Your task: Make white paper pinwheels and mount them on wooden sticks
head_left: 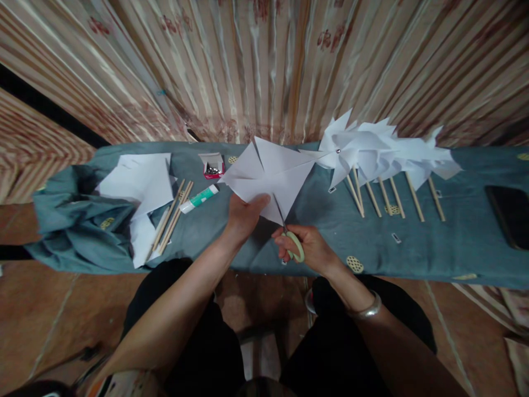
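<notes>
Right hand (314, 248) clenches green-handled scissors (289, 234), blades cutting into the white paper square (268, 176) that the left hand (243, 215) pinches above the cloth-covered counter (454, 242); several finished pinwheels (372, 154) lie at right, while blank sheets (140, 182) and bare sticks (171, 215) wait at left

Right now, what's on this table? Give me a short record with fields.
Left hand: holds sheet
Right hand: holds scissors, blades at the sheet's lower edge
Left side: sticks, glue, paper stack, box
Right side: pinwheels, phone
Surface: teal cloth
</notes>
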Tool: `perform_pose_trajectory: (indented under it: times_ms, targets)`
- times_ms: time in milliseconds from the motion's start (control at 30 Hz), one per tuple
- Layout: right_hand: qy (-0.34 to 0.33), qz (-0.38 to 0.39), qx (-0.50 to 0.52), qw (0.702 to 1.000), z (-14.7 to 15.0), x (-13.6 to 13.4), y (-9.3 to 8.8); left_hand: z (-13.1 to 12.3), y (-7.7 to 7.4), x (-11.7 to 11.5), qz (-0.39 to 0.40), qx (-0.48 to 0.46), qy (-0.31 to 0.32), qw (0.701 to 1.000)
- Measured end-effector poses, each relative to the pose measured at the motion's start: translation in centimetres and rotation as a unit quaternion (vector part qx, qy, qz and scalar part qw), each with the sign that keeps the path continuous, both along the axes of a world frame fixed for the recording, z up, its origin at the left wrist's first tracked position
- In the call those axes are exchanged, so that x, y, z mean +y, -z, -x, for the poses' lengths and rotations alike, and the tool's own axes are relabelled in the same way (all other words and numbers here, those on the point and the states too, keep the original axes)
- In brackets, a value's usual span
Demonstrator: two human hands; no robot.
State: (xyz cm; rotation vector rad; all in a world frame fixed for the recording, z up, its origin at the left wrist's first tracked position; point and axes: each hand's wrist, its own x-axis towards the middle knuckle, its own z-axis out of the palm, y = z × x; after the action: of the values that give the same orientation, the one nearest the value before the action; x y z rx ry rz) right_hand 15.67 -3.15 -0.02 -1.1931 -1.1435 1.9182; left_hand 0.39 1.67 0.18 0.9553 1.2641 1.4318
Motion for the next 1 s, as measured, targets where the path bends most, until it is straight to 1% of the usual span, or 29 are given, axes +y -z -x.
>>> perform_pose_trajectory:
  times_ms: [167, 433, 667, 1000]
  targets:
    - [-0.004, -0.01, -0.006, 1.0, -0.04, 0.05, 0.02, -0.03, 0.2, 0.0, -0.001, 0.006, 0.006, 1.0]
    - [0.014, 0.01, -0.026, 1.0, -0.03, 0.11, -0.61, -0.23, 0.11, -0.25, 0.013, 0.007, 0.012, 1.0]
    - [0.031, 0.023, -0.019, 0.999, 0.04, 0.2, -0.17, -0.2, 0.09, -0.22, 0.02, 0.004, 0.011, 1.0]
    - [0.029, 0.005, -0.025, 0.999, 0.1, 0.22, -0.45, -0.18, -0.22, -0.48, 0.021, -0.013, 0.024, 0.999]
